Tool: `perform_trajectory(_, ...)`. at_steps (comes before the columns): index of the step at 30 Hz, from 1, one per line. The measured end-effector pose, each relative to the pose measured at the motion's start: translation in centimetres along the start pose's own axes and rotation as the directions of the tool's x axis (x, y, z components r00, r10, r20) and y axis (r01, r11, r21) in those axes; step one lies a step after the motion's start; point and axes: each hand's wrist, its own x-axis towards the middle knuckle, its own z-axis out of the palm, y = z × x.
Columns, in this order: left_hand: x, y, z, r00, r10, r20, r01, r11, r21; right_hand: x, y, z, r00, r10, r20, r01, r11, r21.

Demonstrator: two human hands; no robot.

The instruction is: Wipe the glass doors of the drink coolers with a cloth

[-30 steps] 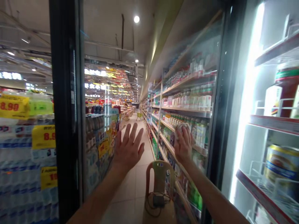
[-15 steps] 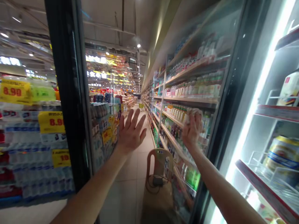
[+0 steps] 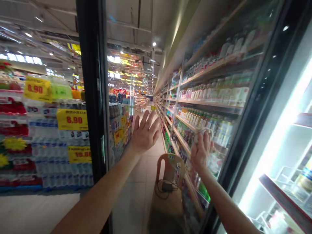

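Observation:
A glass door [image 3: 133, 201] with a black frame [image 3: 94, 81] stands before me. My left hand [image 3: 145, 133] is open, its fingers spread and palm toward the glass, apparently resting on it. To its right, my right hand [image 3: 200, 154] presses a pale, crumpled cloth [image 3: 207, 131] against the pane. Most of the cloth is hidden under the fingers. Through the glass, a plastic chair [image 3: 170, 159] shows below and between the hands, with a small black box [image 3: 167, 187] and a coiled cable on its seat.
At right is a lit cooler with wire shelves [image 3: 287, 201]. Bottle-filled shelves [image 3: 214, 104] line the aisle behind the glass. Stacked bottle packs [image 3: 63, 159] with yellow price signs [image 3: 72, 119] stand at left. Tiled floor [image 3: 136, 175] runs down the aisle.
My right hand has slid the cloth lower on the glass. The left hand keeps its spread pose. My view has turned slightly left, so the scene shifts right.

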Motion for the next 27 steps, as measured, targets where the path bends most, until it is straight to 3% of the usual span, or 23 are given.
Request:
perform_trajectory(1, -0.6, 0.3, -0.1, 0.999, -0.02, 0.026, 0.02, 1.0, 0.001, 0.1, 0.3, 0.0, 0.999, 0.04, -0.01, -0.04, 0.999, -0.013)
perform_trajectory(3, -2.5, 0.9, -0.3, 0.997, -0.027, 0.076, 0.026, 1.0, 0.008, -0.6, -0.1, -0.2, 0.999, 0.003, 0.033, -0.003, 1.0, -0.011)
perform_trajectory(5, -4.6, 1.4, -0.6, 0.994, 0.007, 0.105, -0.009, 1.0, 0.02, -2.2, -1.1, -0.7, 0.981, -0.145, 0.131, 0.142, 0.989, 0.029)
perform_trajectory(7, -6.2, 1.6, -0.7, 0.993, 0.042, 0.111, -0.046, 0.999, 0.03, -3.4, -1.5, -1.3, 0.925, -0.322, 0.201, 0.31, 0.947, 0.088)
perform_trajectory(9, -6.9, 1.6, -0.7, 0.992, 0.043, 0.122, -0.048, 0.998, 0.039, -3.2, -0.6, -1.5, 0.897, -0.391, 0.205, 0.377, 0.92, 0.105)
perform_trajectory(11, -6.9, 1.4, -0.5, 0.991, 0.043, 0.128, -0.049, 0.998, 0.039, -1.7, 1.1, -1.2, 0.947, -0.283, 0.154, 0.277, 0.959, 0.056)
perform_trajectory(13, -6.7, 1.2, -0.4, 0.991, 0.042, 0.124, -0.047, 0.998, 0.035, 0.1, 2.5, -0.7, 0.995, -0.061, 0.075, 0.061, 0.998, 0.001)
perform_trajectory(15, -6.6, 1.1, -0.2, 0.993, 0.043, 0.109, -0.046, 0.999, 0.029, 0.9, 2.2, -0.3, 0.996, 0.086, 0.03, -0.086, 0.996, -0.019)
perform_trajectory(16, -6.5, 1.1, -0.1, 0.994, 0.043, 0.103, -0.046, 0.999, 0.028, 0.7, 1.5, -0.2, 0.995, 0.091, 0.045, -0.091, 0.996, -0.014)
perform_trajectory(18, -6.6, 1.1, 0.1, 0.995, 0.047, 0.086, -0.049, 0.998, 0.025, -0.6, -0.7, -0.3, 0.983, -0.08, 0.166, 0.074, 0.996, 0.047)
perform_trajectory(20, -6.7, 0.9, 0.3, 0.996, 0.051, 0.076, -0.052, 0.999, 0.015, -1.7, -2.4, -0.5, 0.899, -0.331, 0.287, 0.296, 0.942, 0.159)
perform_trajectory(21, -6.7, 0.8, 0.4, 0.996, 0.05, 0.075, -0.051, 0.999, 0.008, -1.9, -2.6, -0.5, 0.859, -0.408, 0.31, 0.364, 0.912, 0.192)
perform_trajectory(22, -6.8, 0.6, 0.5, 0.996, 0.048, 0.078, -0.048, 0.999, -0.002, -1.6, -2.4, -0.5, 0.849, -0.431, 0.307, 0.388, 0.901, 0.193)
perform_trajectory(23, -6.9, 0.4, 0.7, 0.995, 0.042, 0.087, -0.04, 0.999, -0.017, -0.9, -1.7, -0.5, 0.877, -0.392, 0.279, 0.36, 0.919, 0.158)
perform_trajectory(25, -7.0, 0.0, 0.9, 0.993, 0.025, 0.117, -0.019, 0.998, -0.054, 1.2, 0.4, -0.2, 0.969, -0.186, 0.164, 0.18, 0.982, 0.05)
perform_trajectory(27, -7.1, -0.1, 0.9, 0.989, 0.009, 0.146, 0.006, 0.995, -0.1, 3.2, 1.9, 0.3, 0.998, 0.013, 0.065, -0.014, 1.0, 0.005)
